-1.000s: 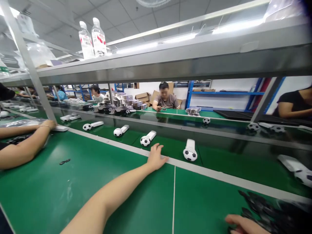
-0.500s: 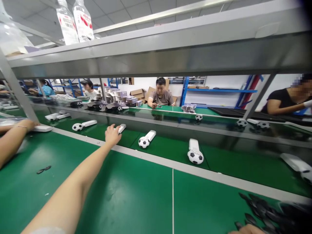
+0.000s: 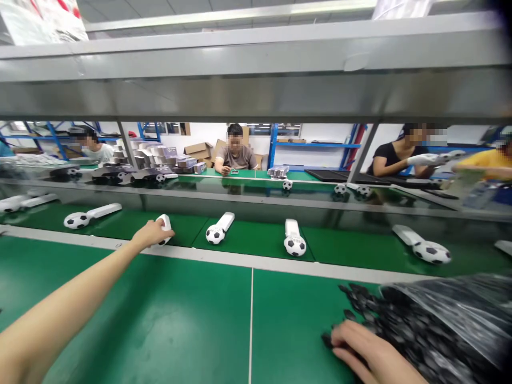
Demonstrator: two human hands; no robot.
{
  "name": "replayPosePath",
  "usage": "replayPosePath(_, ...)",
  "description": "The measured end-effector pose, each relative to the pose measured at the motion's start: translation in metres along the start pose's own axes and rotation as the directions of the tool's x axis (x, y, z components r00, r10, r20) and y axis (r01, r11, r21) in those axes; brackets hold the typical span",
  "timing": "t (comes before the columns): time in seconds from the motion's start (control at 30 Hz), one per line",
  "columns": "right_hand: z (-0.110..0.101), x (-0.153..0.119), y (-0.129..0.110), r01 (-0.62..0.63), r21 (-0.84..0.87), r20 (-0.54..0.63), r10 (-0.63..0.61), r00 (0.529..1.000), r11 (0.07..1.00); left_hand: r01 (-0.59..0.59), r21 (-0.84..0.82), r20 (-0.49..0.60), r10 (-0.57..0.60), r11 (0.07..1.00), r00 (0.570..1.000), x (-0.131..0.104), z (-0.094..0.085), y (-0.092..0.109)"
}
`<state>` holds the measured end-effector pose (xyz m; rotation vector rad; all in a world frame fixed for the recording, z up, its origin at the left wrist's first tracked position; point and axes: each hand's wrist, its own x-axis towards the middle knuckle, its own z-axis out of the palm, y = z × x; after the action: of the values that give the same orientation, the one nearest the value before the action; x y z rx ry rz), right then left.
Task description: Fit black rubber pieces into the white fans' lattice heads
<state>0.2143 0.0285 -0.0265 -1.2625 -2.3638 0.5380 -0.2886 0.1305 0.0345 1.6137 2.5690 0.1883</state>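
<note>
The left hand [image 3: 151, 233] is stretched far forward over the green surface [image 3: 168, 314] and is closed over a white handheld device with a football-shaped head [image 3: 164, 225] that lies on the conveyor belt [image 3: 256, 242] just past the pale edge strip. Only the white handle end of the device shows beyond the fingers; the ball head is covered by the hand. Half a second earlier the same hand was seen just arriving at this device, and a second ago it rested on the edge strip nearer the middle of the view, so the reach has moved leftward along the belt.

The right hand [image 3: 370, 354] is laid low at the near right, palm down with fingers loosely curled, on the edge of a heap of small black parts [image 3: 404, 325] spilling from a clear plastic bag [image 3: 460, 304]. Whether any part is pinched cannot be told. In the earlier pictures only its fingertips showed at the bottom edge.

Further devices are spaced along the belt: one to the left [image 3: 86, 216], one just right of the held device [image 3: 219, 228], another beyond it [image 3: 294, 239], and one far right [image 3: 424, 246]. A neighbour's forearms, visible at the left before, are no longer in view. Other people are seated across the line under a metal shelf [image 3: 256, 80].
</note>
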Motion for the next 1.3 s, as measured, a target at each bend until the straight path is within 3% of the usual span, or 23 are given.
replayPosePath(0.1, 0.0, -0.002, -0.01, -0.018, -0.063, 0.02, 0.02, 1.0, 0.998, -0.134, -0.049, 0.163, 0.14, 0.99, 0.977, -0.041, -0.006, 0.025)
replayPosePath(0.2, -0.002, -0.003, -0.017, -0.013, -0.104, 0.056, 0.019, 0.998, 0.994, -0.315, -0.095, 0.265, 0.329, 0.944, 0.906, -0.09, -0.001, 0.058)
replayPosePath(0.27, -0.003, -0.004, -0.019, -0.01, -0.088, 0.06, 0.016, 0.998, 0.996, -0.488, -0.104, 0.288, 0.496, 0.867, 0.819, -0.122, 0.005, 0.082)
replayPosePath(0.4, -0.004, -0.005, -0.022, -0.013, -0.041, 0.028, 0.014, 1.0, 0.999, -0.791, 0.016, 0.252, 0.763, 0.611, 0.595, -0.166, 0.015, 0.129)
replayPosePath(0.5, -0.005, -0.006, -0.025, -0.023, -0.042, 0.024, 0.024, 0.999, 0.999, -0.856, 0.028, 0.207, 0.835, 0.516, 0.509, -0.181, 0.027, 0.159)
replayPosePath(0.6, -0.007, -0.007, -0.026, -0.005, -0.095, 0.012, 0.006, 1.0, 0.995, -0.824, -0.138, 0.204, 0.83, 0.549, 0.519, -0.189, 0.043, 0.18)
replayPosePath(0.73, -0.011, -0.006, -0.024, 0.008, -0.155, 0.021, -0.005, 1.0, 0.988, -0.738, -0.244, 0.129, 0.775, 0.63, 0.619, -0.196, 0.061, 0.196)
replayPosePath(0.83, -0.013, -0.005, -0.023, -0.05, -0.061, -0.031, 0.048, 0.998, 0.997, -0.669, -0.233, 0.151, 0.706, 0.706, 0.692, -0.2, 0.067, 0.202)
replayPosePath(0.93, -0.013, -0.004, -0.025, -0.066, 0.074, -0.138, 0.076, 0.988, 0.995, -0.651, -0.206, 0.137, 0.68, 0.73, 0.72, -0.205, 0.068, 0.204)
replayPosePath(1.07, -0.009, -0.004, -0.034, 0.053, 0.095, -0.308, -0.021, 0.951, 0.994, -0.681, -0.231, 0.115, 0.715, 0.695, 0.69, -0.214, 0.068, 0.202)
replayPosePath(1.2, -0.002, -0.008, -0.045, 0.057, 0.22, -0.262, 0.003, 0.965, 0.974, -0.687, -0.305, 0.157, 0.746, 0.659, 0.647, -0.219, 0.068, 0.2)
replayPosePath(1.3, 0.007, -0.009, -0.051, 0.109, 0.256, -0.228, -0.049, 0.973, 0.961, -0.708, -0.337, 0.151, 0.778, 0.621, 0.61, -0.219, 0.071, 0.201)
